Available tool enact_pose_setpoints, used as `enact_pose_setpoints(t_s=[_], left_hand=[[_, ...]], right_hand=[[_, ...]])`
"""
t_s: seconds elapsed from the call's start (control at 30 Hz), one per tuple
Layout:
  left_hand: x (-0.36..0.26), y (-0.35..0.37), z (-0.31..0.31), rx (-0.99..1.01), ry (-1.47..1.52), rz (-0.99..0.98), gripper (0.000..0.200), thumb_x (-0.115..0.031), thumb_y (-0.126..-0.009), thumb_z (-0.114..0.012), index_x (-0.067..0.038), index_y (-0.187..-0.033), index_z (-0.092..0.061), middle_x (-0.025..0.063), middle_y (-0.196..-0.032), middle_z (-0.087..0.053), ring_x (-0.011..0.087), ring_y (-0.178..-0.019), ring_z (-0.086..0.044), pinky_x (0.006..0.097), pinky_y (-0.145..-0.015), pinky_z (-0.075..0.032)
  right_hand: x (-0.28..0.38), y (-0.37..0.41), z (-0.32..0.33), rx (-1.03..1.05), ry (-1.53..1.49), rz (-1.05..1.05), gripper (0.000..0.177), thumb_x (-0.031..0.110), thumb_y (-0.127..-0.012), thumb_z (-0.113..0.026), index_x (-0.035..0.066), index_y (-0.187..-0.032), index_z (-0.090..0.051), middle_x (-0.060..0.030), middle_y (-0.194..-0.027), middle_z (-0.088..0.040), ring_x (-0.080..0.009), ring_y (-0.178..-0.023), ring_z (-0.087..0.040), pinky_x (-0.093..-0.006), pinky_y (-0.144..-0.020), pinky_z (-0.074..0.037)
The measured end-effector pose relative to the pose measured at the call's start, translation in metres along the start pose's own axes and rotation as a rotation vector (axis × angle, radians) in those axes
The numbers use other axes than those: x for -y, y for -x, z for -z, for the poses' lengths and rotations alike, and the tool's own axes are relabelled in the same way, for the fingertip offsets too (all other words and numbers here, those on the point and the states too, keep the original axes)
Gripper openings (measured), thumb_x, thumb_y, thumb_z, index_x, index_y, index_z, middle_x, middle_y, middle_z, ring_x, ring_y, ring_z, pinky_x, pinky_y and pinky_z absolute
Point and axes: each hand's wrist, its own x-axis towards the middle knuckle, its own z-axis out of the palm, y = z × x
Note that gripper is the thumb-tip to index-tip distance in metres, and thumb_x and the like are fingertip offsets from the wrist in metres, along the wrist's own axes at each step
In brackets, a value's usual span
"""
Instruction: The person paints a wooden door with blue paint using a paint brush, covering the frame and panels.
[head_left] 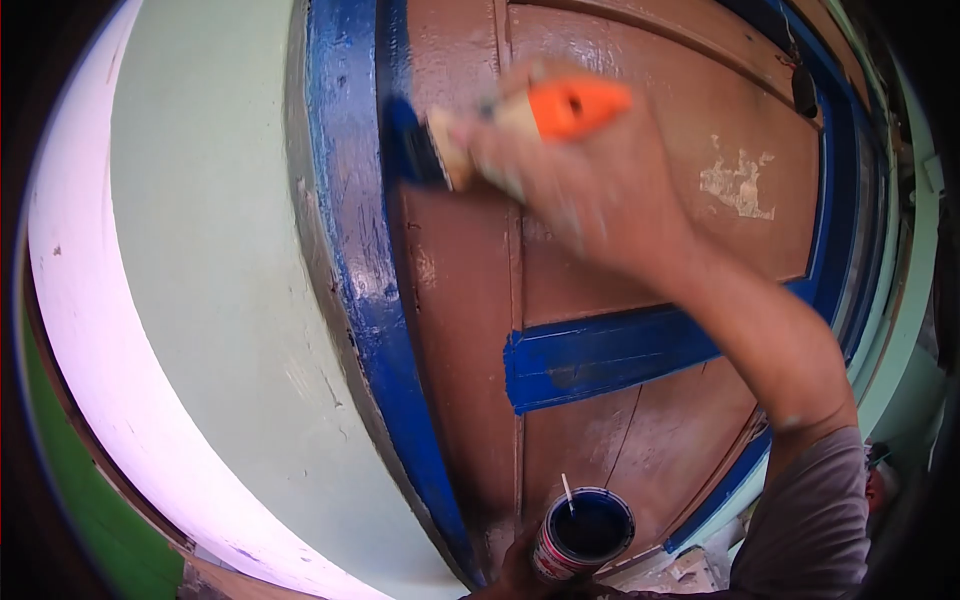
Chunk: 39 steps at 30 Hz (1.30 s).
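My right hand (590, 180) is closed around a paintbrush (575, 106) with an orange-tipped handle, somewhat blurred by motion. Its blue-wetted bristles press against the left edge of a brown door (455, 270), near the blue door frame (365, 250). Low in the view, my left hand (515, 570) grips a paint can (583, 535) from the side, most of that hand being in shadow. Dark blue paint fills part of the can, and a thin white stick (567, 493) leans out of it.
A blue-painted crossbar (610, 355) spans the door below my right hand. Pale flaked patches (740, 185) mark the upper panel. To the left stands a light green wall (220, 250). Assorted items lie on the floor at lower right (695, 570).
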Motion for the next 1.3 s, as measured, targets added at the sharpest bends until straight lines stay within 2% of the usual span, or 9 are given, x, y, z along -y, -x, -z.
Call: enact_pose_setpoints(t_s=[0.07,0.3,0.33,0.43,0.53,0.67,0.73,1.0,1.3], left_hand=[[0.000,0.003,0.001,0.003,0.005,-0.001,0.066,-0.050,-0.106,-0.040,-0.009,-0.157,-0.036,0.0193,-0.162,-0.036,0.0399,-0.149,-0.037,0.0625,-0.119,-0.037],[0.003,0.013,0.006,0.027,0.021,-0.003,0.066,-0.050,-0.106,-0.040,-0.009,-0.157,-0.036,0.0191,-0.162,-0.036,0.0398,-0.149,-0.037,0.0624,-0.119,-0.036],[0.003,0.014,0.007,0.030,0.024,-0.005,0.066,-0.050,-0.106,-0.040,-0.009,-0.157,-0.036,0.0190,-0.162,-0.036,0.0398,-0.149,-0.037,0.0624,-0.119,-0.036],[0.004,0.016,0.004,0.042,0.040,-0.009,0.065,-0.050,-0.107,-0.038,-0.009,-0.157,-0.036,0.0193,-0.161,-0.038,0.0402,-0.148,-0.039,0.0631,-0.119,-0.036],[0.007,0.020,-0.002,0.054,0.065,-0.025,0.064,-0.050,-0.107,-0.035,-0.009,-0.156,-0.039,0.0197,-0.158,-0.043,0.0411,-0.144,-0.044,0.0644,-0.118,-0.036],[0.012,0.020,0.001,0.034,-0.003,-0.095,0.064,-0.050,-0.105,-0.038,-0.010,-0.155,-0.041,0.0190,-0.155,-0.047,0.0408,-0.141,-0.048,0.0636,-0.115,-0.040],[0.018,0.016,0.000,0.043,0.004,-0.108,0.065,-0.051,-0.104,-0.040,-0.011,-0.155,-0.041,0.0188,-0.154,-0.048,0.0405,-0.139,-0.050,0.0633,-0.114,-0.041],[0.033,0.006,-0.013,-0.073,-0.001,-0.200,0.075,-0.056,-0.097,-0.045,-0.012,-0.158,-0.038,0.0191,-0.157,-0.046,0.0412,-0.142,-0.048,0.0613,-0.114,-0.043],[0.047,-0.014,-0.054,-0.324,-0.040,-0.305,0.074,-0.057,-0.100,-0.045,-0.008,-0.155,-0.042,0.0180,-0.154,-0.050,0.0384,-0.140,-0.051,0.0565,-0.117,-0.043]], right_hand=[[0.029,0.023,0.008,0.147,-0.648,-0.503,0.017,0.020,-0.093,-0.069,0.005,-0.084,-0.070,-0.0059,-0.076,-0.071,-0.0144,-0.072,-0.070,-0.0318,-0.067,-0.056],[-0.074,-0.046,0.019,0.060,0.150,-0.182,0.026,0.024,-0.090,-0.082,0.008,-0.109,-0.073,-0.0043,-0.092,-0.075,-0.0104,-0.084,-0.072,-0.0281,-0.074,-0.057],[-0.041,-0.083,0.021,-0.072,-0.503,-0.286,0.017,0.014,-0.093,-0.070,-0.002,-0.090,-0.072,-0.0083,-0.080,-0.073,-0.0143,-0.071,-0.070,-0.0282,-0.063,-0.056],[-0.042,-0.107,0.019,-0.320,-0.424,-0.091,0.014,0.011,-0.094,-0.070,-0.002,-0.091,-0.071,-0.0074,-0.081,-0.073,-0.0140,-0.070,-0.069,-0.0261,-0.064,-0.056],[-0.022,-0.075,0.016,-0.173,-0.460,-0.352,0.014,0.011,-0.095,-0.068,-0.002,-0.090,-0.070,-0.0076,-0.080,-0.073,-0.0141,-0.069,-0.069,-0.0259,-0.064,-0.056],[0.030,0.039,-0.002,0.037,-0.120,-0.001,0.013,0.011,-0.093,-0.073,0.003,-0.091,-0.063,-0.0071,-0.084,-0.069,-0.0171,-0.074,-0.070,-0.0296,-0.068,-0.055],[0.061,0.097,-0.013,0.078,-0.688,-0.374,0.014,0.004,-0.090,-0.075,0.003,-0.092,-0.061,-0.0086,-0.084,-0.067,-0.0213,-0.073,-0.069,-0.0321,-0.068,-0.055],[0.063,0.138,0.068,0.286,-0.716,-1.032,0.024,0.012,-0.087,-0.083,0.000,-0.103,-0.069,-0.0102,-0.093,-0.072,-0.0182,-0.072,-0.072,-0.0284,-0.061,-0.058],[0.048,0.167,0.117,0.532,-0.671,-1.064,0.017,0.003,-0.084,-0.083,0.001,-0.095,-0.071,-0.0108,-0.078,-0.071,-0.0191,-0.067,-0.071,-0.0308,-0.061,-0.059]])
